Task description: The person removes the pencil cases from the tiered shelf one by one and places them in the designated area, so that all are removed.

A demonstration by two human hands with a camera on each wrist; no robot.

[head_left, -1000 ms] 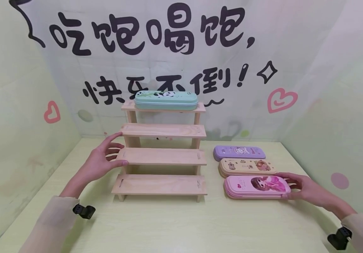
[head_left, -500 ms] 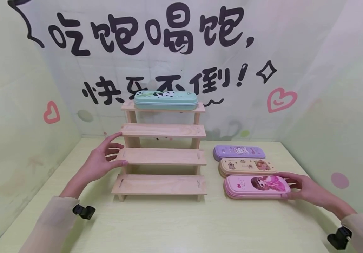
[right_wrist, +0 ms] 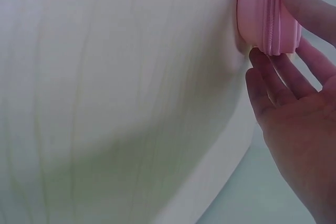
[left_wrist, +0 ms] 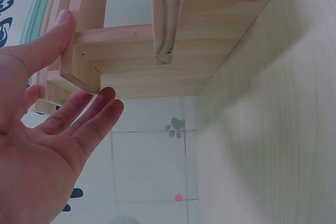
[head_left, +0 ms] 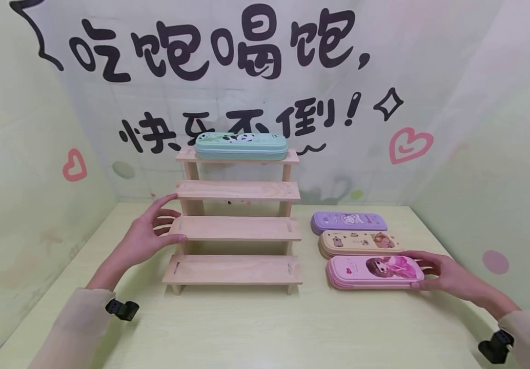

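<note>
A wooden step rack with tiered boards stands on the table. My left hand holds the left end of one board, thumb on its upper face; in the left wrist view the fingertips touch the board's end from below. A pink pencil case with a doll picture lies right of the rack. My right hand grips its right end, thumb along the front side; some fingers are partly hidden behind it. In the right wrist view the fingers meet the zipped end of the pink case.
A mint panda pencil case rests on the rack's top board. Behind the pink case lie a beige pencil case and a purple one. A printed cloth wall rises behind the table.
</note>
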